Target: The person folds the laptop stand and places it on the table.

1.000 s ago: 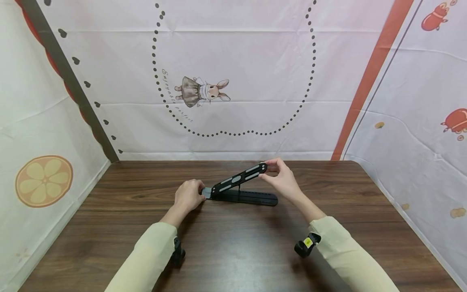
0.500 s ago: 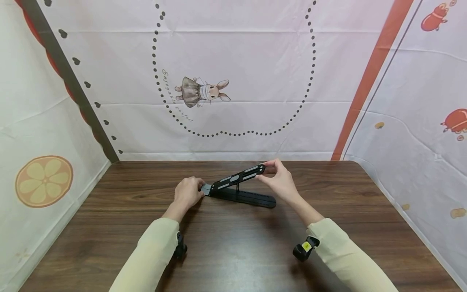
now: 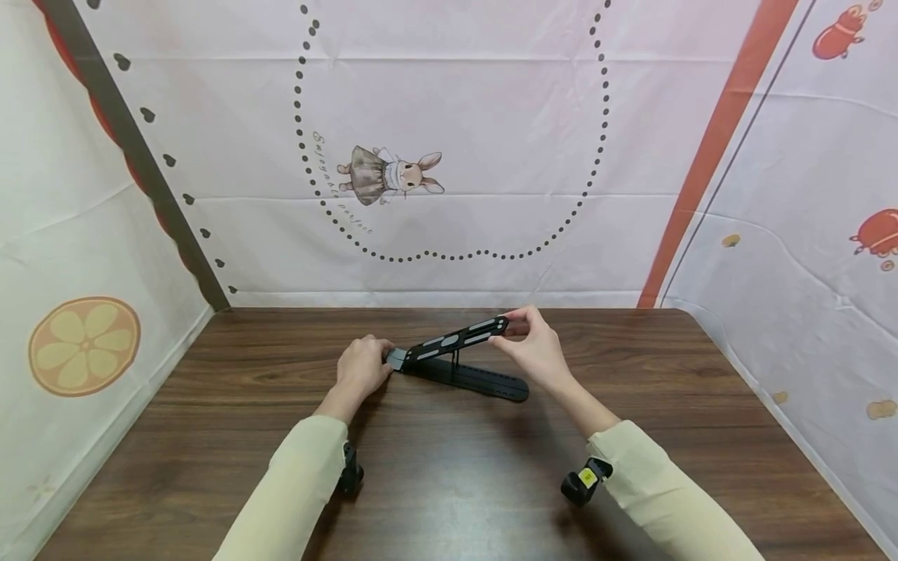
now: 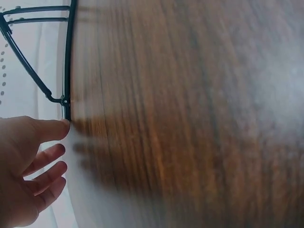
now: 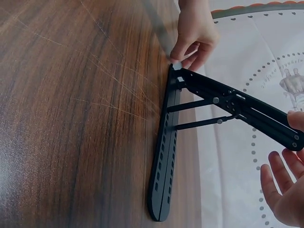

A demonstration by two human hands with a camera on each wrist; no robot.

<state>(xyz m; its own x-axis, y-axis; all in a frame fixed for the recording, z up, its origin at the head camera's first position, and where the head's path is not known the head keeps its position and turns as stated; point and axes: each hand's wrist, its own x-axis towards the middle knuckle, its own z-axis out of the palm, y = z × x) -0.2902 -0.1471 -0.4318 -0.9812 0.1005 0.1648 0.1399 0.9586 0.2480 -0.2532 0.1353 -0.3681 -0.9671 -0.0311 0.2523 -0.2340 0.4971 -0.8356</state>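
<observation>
A black folding stand [image 3: 442,344] is near the far edge of the wooden surface [image 3: 449,499], about midway between its left and right edges. My left grip [image 3: 361,366] pinches the stand's grey end piece [image 3: 397,358]. My right grip [image 3: 536,343] holds the tip of the raised arm [image 3: 456,340] between thumb and fingers. The arm slants up to the right above a long slotted base [image 5: 165,166], joined by two struts [image 5: 190,105]. Whether the base touches the surface, I cannot tell.

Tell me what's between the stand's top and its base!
Two thin bars run between the top and the base, as the right wrist view shows.
</observation>
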